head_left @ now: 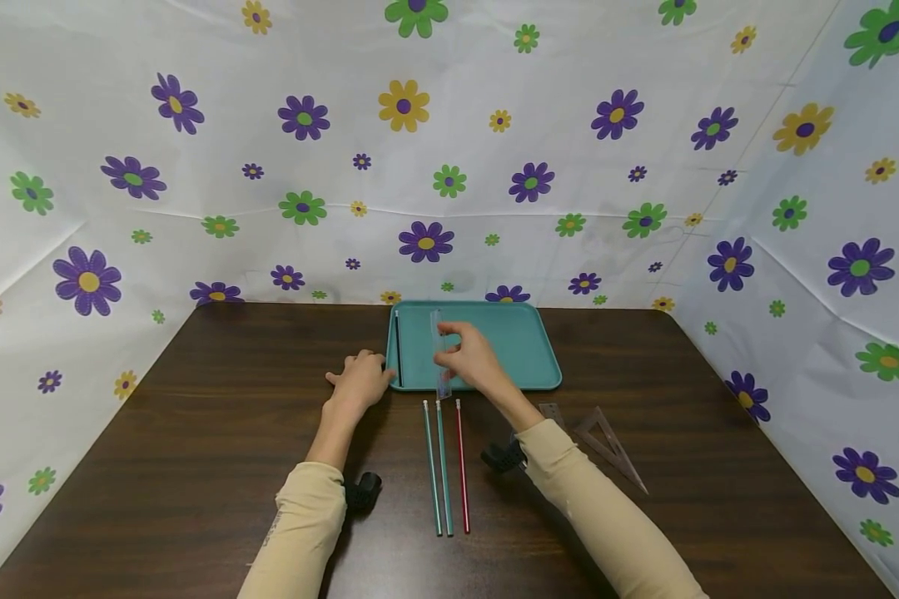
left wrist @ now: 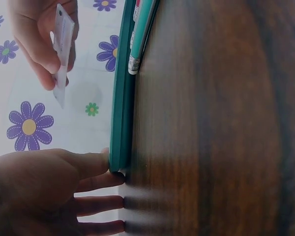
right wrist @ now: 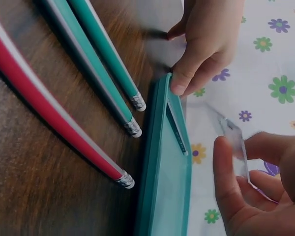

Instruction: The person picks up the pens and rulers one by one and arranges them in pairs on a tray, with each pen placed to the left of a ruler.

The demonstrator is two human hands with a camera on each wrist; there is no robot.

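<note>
My right hand [head_left: 470, 356] pinches a clear plastic ruler [head_left: 436, 333] between thumb and fingers. In the wrist views the ruler is raised above the teal tray [head_left: 505, 345]. At the tray's near left corner is my left hand [head_left: 361, 381]. Its thumb lies over the rim and the index finger is against the outside, while the other fingers stretch onto the table. A black pencil [head_left: 399, 349] lies inside the tray along its left side. Two green pencils [head_left: 443, 470] and a red pencil [head_left: 462, 466] lie side by side in front of the tray, eraser ends toward it.
A clear triangular set square [head_left: 620, 453] lies on the dark wooden table [head_left: 217, 433], right of the right forearm. Another clear piece [head_left: 552, 413] shows partly behind that forearm. Flowered sheeting [head_left: 464, 141] rises behind the table and along its sides.
</note>
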